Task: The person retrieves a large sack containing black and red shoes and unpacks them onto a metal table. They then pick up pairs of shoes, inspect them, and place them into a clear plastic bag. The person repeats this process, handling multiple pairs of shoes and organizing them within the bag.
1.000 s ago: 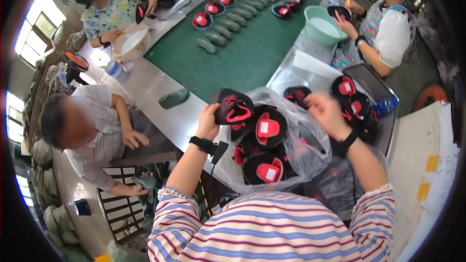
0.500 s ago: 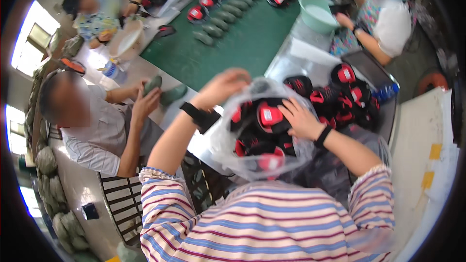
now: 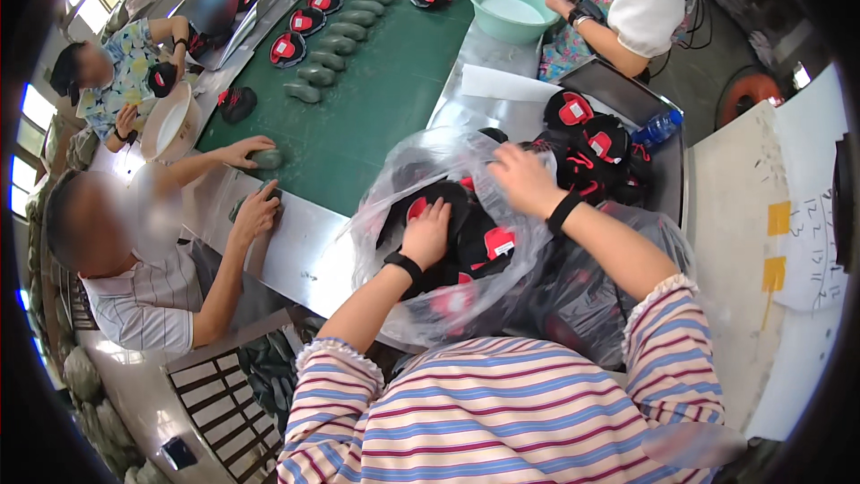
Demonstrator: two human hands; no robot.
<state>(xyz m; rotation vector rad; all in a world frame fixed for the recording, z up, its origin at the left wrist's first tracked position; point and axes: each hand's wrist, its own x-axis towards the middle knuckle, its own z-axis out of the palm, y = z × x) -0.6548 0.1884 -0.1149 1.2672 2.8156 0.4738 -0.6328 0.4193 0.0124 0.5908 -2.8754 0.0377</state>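
Note:
A clear plastic bag (image 3: 381,181) stands open before me, holding several black-and-red shoe uppers (image 3: 497,244), some with white labels. Inside its mouth, my left hand (image 3: 426,235) lies on a black upper, its fingers stretched and slightly apart. My right hand (image 3: 528,183) is at the far right side of the bag mouth, fingers bent over the plastic rim. Just beyond it, more black-and-red uppers (image 3: 598,139) are heaped on the metal table. Part of what lies under my left palm is hidden.
Green shoe lasts (image 3: 339,44) and black-and-red uppers (image 3: 307,21) stand in rows on the green tabletop (image 3: 394,116). Co-workers sit at left and far right, one touching a green last (image 3: 266,159). A blue bottle (image 3: 658,128) and a green basin (image 3: 511,11) stand at right.
My left hand has come down from the bag's far left side into the bag. My right hand has lifted off the uppers to the rim. The view has shifted.

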